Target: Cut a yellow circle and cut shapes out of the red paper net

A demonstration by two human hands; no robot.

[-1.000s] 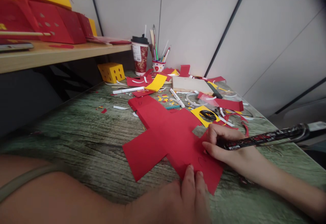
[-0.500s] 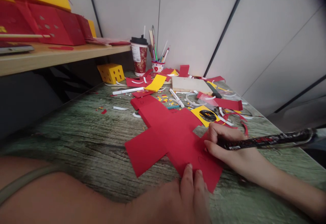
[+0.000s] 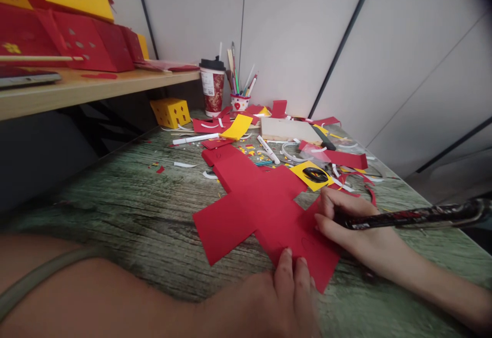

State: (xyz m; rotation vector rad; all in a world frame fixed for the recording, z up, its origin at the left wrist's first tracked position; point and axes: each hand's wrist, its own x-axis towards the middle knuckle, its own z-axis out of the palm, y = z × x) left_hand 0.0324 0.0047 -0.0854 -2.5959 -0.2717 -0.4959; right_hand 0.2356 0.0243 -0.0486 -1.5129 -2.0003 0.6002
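A cross-shaped piece of red paper (image 3: 246,194) lies on the table, with a small dark curved line drawn near its lower right end. My left hand (image 3: 284,292) rests on its near edge, fingers stretched out on the paper and holding nothing. Over the right arm of the cross, my right hand (image 3: 353,222) is closed around a black pen (image 3: 415,217), which points down to the left. The pen's tip is hidden behind my fingers. Just beyond my right hand is a yellow square (image 3: 300,174) with a black oval on it.
Paper scraps, white markers (image 3: 268,149) and a pale board (image 3: 288,128) cover the table's far side. Behind them stand a paper coffee cup (image 3: 212,89), a pen holder (image 3: 240,103) and a yellow box (image 3: 171,112). A wooden shelf (image 3: 115,89) with red and yellow boxes juts in at left.
The camera view has shifted slightly, so everything sits a little further right. My right hand still grips the pen at the paper, and my left hand keeps its place on the near edge.
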